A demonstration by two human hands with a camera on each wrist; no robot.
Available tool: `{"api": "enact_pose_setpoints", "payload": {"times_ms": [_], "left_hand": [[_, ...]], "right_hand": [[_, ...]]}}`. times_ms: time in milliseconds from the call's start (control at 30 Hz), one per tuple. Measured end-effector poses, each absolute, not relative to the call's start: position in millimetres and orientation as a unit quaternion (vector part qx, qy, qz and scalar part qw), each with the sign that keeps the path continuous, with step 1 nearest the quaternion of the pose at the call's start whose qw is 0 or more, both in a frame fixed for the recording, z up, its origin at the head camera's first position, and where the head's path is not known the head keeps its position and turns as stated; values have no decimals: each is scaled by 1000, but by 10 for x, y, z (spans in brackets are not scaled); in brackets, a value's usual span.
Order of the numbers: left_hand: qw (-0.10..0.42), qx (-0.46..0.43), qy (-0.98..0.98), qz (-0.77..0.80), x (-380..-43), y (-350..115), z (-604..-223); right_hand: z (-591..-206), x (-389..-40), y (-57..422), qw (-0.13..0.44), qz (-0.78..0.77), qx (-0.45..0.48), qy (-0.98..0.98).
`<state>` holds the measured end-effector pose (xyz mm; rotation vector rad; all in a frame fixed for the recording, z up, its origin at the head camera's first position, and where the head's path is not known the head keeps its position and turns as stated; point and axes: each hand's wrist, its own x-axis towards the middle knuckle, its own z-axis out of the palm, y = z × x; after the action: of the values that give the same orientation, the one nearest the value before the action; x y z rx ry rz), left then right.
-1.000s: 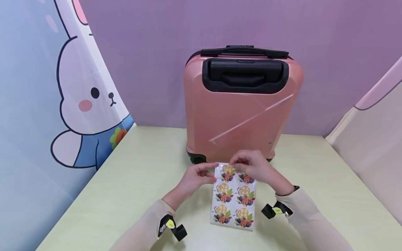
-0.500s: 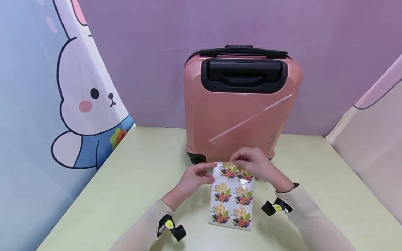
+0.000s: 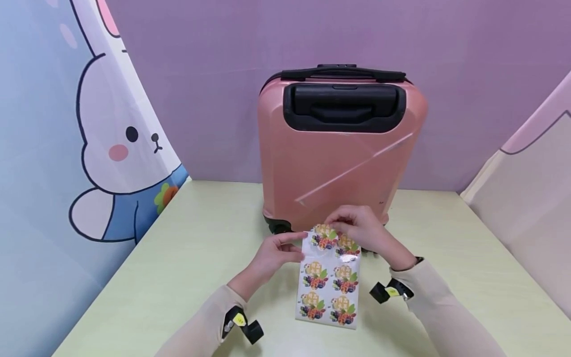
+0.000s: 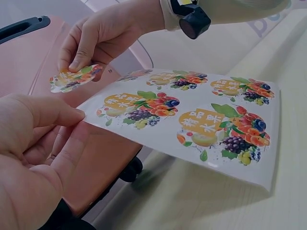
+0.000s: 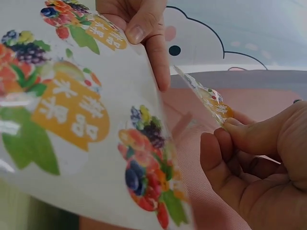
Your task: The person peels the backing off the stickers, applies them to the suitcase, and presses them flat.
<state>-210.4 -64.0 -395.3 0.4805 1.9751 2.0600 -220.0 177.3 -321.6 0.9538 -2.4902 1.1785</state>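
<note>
Peeling of a fruit sticker, seen from near to far. The white sheet point(image 3: 328, 291), with five fruit prints showing, extends from between the two hands toward the wearer; whether its lower edge touches the table point(image 3: 214, 223) cannot be told. The left hand point(image 3: 277, 256) pinches the sheet's upper left corner between thumb and fingers. Right of it, the right hand point(image 3: 360, 229) pinches one loose sticker point(image 4: 74, 79) by its edge; both wrist views show it apart from the sheet. Just beyond both hands, a pink suitcase point(image 3: 339, 163) stands upright on the table, before a purple backdrop point(image 3: 200, 99). The step in hand appears to be lifting off a sticker, nearly or wholly complete. The next move would seem to call for a light edge grip, with the adhesive side clear of fingers and sheet.
</note>
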Motion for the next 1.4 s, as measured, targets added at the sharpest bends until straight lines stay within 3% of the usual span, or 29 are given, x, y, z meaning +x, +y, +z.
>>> {"api": "enact_pose_setpoints", "payload": {"times_ms": [1400], "left_hand": [[140,178,679,698,-2139,-696,-4161]], "right_hand": [[-2782,-2381,1652,200,390,305,-846]]}}
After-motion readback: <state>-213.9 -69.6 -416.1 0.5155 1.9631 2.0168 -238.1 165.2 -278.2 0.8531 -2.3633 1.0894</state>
